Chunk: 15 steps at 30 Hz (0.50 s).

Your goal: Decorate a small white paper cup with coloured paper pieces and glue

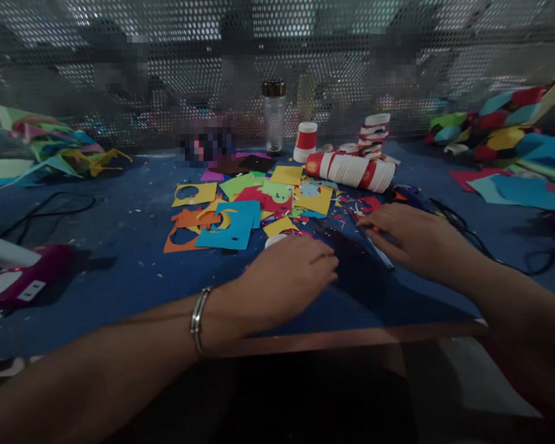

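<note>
My left hand [284, 280] is low over the front of the blue table, its fingers curled downward. A white rounded thing [276, 239] shows just behind its knuckles; whether the hand touches it is hidden. My right hand [411, 237] is to the right, thumb and fingers drawn together beside a thin, pencil-like stick [380, 251] on the table. A tiny red spot shows at its fingertips, too small to name. Beyond the hands lies a heap of coloured paper, with a blue sheet [231, 228], an orange sheet with a round hole [176, 239] and several yellow pieces.
A stack of paper cups [351, 171] lies on its side behind my right hand. Upright cups [306, 142] and a clear bottle [274, 120] stand near the perforated metal screen [185, 68]. A purple device [41, 277] is at left; black cables [462, 228] run at right.
</note>
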Tool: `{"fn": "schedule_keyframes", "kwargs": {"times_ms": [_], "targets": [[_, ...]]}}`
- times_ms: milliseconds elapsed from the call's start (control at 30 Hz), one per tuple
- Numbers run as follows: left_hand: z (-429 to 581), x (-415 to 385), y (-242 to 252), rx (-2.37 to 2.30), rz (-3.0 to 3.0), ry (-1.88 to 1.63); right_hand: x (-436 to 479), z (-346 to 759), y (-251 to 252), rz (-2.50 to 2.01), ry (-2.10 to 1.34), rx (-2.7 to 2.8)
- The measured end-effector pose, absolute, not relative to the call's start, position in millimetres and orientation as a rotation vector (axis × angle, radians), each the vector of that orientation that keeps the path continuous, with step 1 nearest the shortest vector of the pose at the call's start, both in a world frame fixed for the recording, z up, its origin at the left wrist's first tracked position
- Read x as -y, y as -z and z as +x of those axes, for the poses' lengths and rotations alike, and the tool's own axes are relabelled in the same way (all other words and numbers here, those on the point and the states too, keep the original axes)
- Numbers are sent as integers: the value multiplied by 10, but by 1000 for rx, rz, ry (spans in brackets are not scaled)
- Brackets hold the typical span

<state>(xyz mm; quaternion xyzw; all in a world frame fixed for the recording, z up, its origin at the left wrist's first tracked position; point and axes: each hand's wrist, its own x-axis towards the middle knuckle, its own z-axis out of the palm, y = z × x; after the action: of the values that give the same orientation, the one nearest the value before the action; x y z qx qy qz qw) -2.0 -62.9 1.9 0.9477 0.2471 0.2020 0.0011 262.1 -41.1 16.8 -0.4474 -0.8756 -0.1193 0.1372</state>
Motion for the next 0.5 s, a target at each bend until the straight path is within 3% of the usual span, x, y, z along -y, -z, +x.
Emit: {"fn": "schedule_keyframes", "kwargs": {"times_ms": [167,500], "targets": [[-227,317,-82,-885,2552,-987,316,2499,-204,-1321,262,2560],[-278,86,-17,-1044,2220,-1187,179,2212,-283,-1364,118,2655]]}}
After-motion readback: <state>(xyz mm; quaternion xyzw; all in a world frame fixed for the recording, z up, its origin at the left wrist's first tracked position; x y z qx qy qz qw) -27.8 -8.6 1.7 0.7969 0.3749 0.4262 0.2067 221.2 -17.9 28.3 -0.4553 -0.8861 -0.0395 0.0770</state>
